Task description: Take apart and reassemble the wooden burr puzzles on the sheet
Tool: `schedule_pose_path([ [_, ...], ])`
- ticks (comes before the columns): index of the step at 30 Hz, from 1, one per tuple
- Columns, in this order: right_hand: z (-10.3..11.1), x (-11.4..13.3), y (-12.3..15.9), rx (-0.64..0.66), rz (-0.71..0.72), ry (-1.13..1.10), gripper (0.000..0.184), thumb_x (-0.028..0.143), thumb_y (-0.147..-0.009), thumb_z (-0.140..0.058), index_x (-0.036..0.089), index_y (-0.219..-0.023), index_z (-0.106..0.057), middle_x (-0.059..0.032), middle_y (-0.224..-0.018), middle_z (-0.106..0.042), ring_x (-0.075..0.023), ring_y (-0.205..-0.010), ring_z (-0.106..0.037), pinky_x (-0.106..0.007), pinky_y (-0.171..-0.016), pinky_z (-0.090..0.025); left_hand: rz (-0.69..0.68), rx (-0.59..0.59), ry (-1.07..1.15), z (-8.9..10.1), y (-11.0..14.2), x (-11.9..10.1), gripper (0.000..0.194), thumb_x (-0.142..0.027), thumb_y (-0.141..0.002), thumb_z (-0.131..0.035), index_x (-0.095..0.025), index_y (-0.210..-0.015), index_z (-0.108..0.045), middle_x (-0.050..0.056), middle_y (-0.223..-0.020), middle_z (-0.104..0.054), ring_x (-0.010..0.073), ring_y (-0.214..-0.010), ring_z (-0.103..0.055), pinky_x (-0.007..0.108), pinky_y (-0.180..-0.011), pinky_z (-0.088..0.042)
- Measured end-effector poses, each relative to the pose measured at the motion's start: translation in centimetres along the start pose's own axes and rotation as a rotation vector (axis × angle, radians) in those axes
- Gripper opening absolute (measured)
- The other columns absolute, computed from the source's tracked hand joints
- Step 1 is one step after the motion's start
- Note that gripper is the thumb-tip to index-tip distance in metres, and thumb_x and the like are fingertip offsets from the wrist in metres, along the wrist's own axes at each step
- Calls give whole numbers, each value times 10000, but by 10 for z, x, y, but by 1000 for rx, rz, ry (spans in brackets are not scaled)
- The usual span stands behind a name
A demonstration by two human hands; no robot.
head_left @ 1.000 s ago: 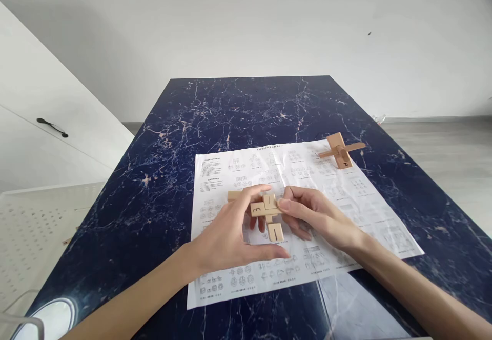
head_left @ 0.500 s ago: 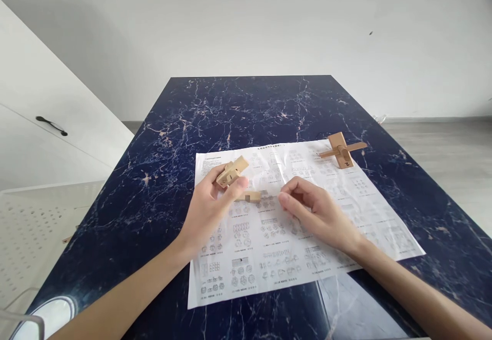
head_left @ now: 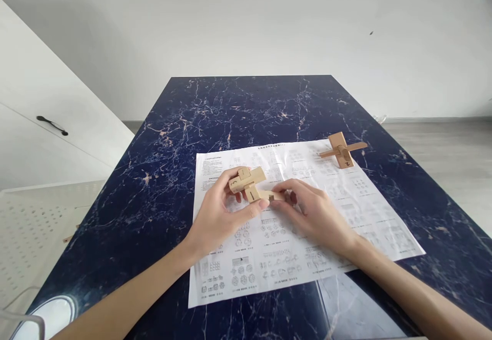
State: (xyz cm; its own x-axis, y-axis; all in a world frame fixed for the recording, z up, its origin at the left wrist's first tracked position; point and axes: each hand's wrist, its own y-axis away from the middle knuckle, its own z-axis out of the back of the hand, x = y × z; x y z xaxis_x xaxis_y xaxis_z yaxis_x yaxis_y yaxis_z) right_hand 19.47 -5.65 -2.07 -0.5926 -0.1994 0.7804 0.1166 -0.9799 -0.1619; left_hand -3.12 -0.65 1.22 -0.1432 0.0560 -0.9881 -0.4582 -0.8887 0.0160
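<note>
Joined wooden puzzle pieces (head_left: 249, 180), with dark numbers on them, sit in my left hand (head_left: 225, 209), its fingers behind and thumb in front. My right hand (head_left: 313, 209) pinches the end of a notched wooden puzzle piece (head_left: 274, 195). That notched piece reaches left to the joined pieces; whether it is fitted into them I cannot tell. Under both hands lies a printed diagram sheet (head_left: 265, 258). A darker wooden cross-shaped puzzle (head_left: 340, 150), marked 2, rests at the sheet's far right corner.
The dark blue marbled table (head_left: 246, 109) extends toward the wall. On the left are a white perforated basket (head_left: 31, 232) and a white cabinet with a black handle (head_left: 52, 125). A round white object (head_left: 46, 317) is at the lower left.
The joined pieces have moved right and turned in my left hand. My right hand has closed on the notched piece, which lay farther left beside my left thumb.
</note>
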Motion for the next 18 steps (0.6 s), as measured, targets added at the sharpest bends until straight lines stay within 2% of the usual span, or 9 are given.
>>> schedule_pose_path([
  [4,7,0,-2,-34,-174,-310,312,501,-1046,-654,236,-1210,-641,-82,-1021,-767,-230,-857,-721,-386,-746,-565,-52,-77,-68,0,0,2,575,-377,-871,-855,-247,-1362,-585,72,-1267,-710,262,-1150,-705,430,-1005,-595],
  [8,15,3,-5,144,-277,-583,368,538,-1068,-612,215,-1236,-664,-32,-833,-734,-184,-728,-679,-355,-705,-561,-112,-75,-150,-1,2,7,648,-409,-856,-883,-278,-1403,-561,58,-1267,-709,262,-1141,-700,430,-1001,-591],
  [12,19,7,-6,359,-225,-804,349,476,-1060,-659,196,-1267,-668,-35,-887,-734,-169,-763,-703,-320,-674,-578,-157,-37,-155,-2,4,9,640,-397,-860,-891,-290,-1395,-556,44,-1254,-723,272,-1170,-707,437,-1018,-592],
  [15,20,9,-6,527,-205,-863,328,432,-1047,-694,184,-1261,-685,-54,-949,-751,-178,-846,-734,-325,-717,-607,-177,-8,-147,-2,5,8,656,-381,-849,-904,-288,-1400,-559,40,-1235,-734,272,-1139,-725,466,-1050,-584],
  [18,20,9,-6,551,-230,-875,271,398,-1013,-744,200,-1195,-706,-64,-1018,-756,-199,-931,-755,-340,-752,-638,-179,3,-140,-2,6,8,682,-383,-841,-913,-291,-1415,-556,49,-1274,-727,279,-1151,-725,470,-1050,-589],
])
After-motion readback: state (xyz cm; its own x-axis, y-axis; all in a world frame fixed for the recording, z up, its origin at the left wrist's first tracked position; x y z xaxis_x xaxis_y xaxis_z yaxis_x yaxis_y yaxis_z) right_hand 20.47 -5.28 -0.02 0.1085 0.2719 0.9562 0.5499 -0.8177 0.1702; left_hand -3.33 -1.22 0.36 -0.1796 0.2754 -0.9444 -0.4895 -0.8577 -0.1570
